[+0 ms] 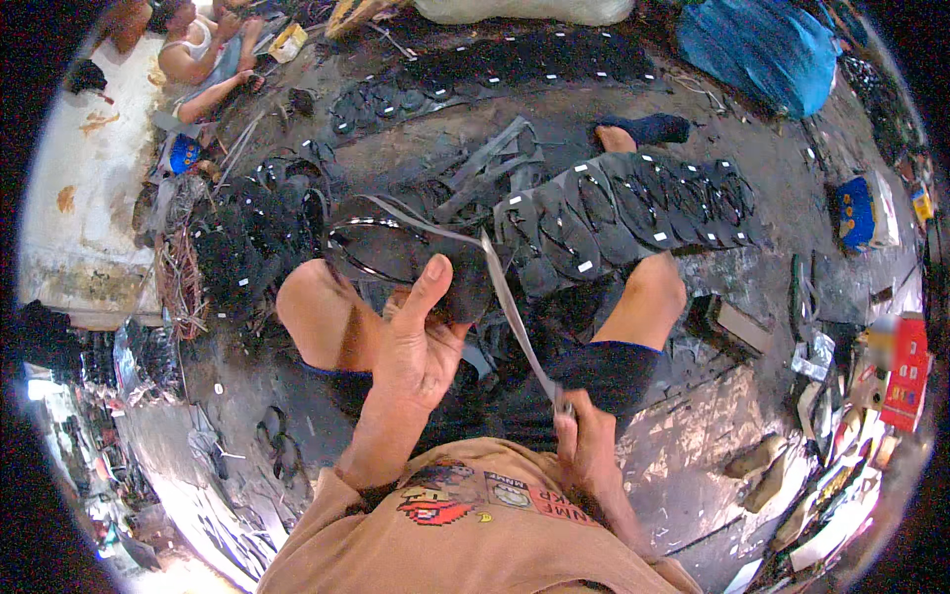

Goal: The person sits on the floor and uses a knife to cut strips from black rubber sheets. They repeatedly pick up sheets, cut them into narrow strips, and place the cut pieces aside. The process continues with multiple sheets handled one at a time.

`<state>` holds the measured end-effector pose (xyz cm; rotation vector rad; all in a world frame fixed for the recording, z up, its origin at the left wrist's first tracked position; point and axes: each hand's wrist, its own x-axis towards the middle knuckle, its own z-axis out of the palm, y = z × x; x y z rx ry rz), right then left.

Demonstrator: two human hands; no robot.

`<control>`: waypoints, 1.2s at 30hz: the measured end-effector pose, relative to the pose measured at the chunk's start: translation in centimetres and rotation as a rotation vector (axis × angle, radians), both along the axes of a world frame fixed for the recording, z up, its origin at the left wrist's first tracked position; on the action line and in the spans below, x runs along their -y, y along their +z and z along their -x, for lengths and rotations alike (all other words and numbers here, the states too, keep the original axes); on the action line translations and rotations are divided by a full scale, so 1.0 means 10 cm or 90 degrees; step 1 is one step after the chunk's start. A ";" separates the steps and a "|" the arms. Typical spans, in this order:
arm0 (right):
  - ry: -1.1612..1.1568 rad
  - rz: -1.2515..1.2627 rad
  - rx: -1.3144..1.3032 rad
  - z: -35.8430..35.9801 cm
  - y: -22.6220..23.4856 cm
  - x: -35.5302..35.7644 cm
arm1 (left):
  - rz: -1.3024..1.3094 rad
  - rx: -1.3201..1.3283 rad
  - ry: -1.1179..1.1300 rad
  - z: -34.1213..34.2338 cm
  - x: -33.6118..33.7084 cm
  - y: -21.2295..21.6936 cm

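Note:
My left hand holds a black sandal from beneath, its thumb sticking up beside the sole and its fingers partly hidden. Shiny strap edges show at the sandal's far left end. A thin grey strip runs along the sandal's far edge, bends near its right end and stretches down to my right hand. The fingers of that hand are closed around the strip's lower end, near my right thigh. Whether a small tool is also in the right hand, I cannot tell.
Rows of black sandals lie ahead to the right, with more sandals at left. Dark scrap strips are heaped between them. A blue sack stands far right. Another person sits far left. A block lies beside my right knee.

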<state>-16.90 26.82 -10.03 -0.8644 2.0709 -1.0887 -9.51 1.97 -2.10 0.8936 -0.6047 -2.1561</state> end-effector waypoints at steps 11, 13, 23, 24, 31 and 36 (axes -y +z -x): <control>0.220 0.007 0.084 0.47 0.24 0.95 | 0.011 0.166 -0.101 -0.53 -0.09 -0.34; 0.144 0.208 0.081 0.29 0.04 1.27 | 0.046 0.206 -0.104 -0.54 -0.15 -0.28; 0.226 0.003 0.145 0.06 0.03 0.70 | 0.110 0.348 0.064 -0.55 -0.02 -0.45; 0.236 -0.027 0.158 0.00 -0.01 0.65 | 0.116 0.337 0.097 -0.54 -0.03 -0.51; 0.171 0.034 -0.060 -0.01 -0.53 1.41 | -0.008 0.368 -0.051 -0.62 -0.03 -0.33; 0.064 0.156 -0.008 0.58 -0.54 2.58 | 0.006 0.414 0.021 -0.82 -0.35 -0.63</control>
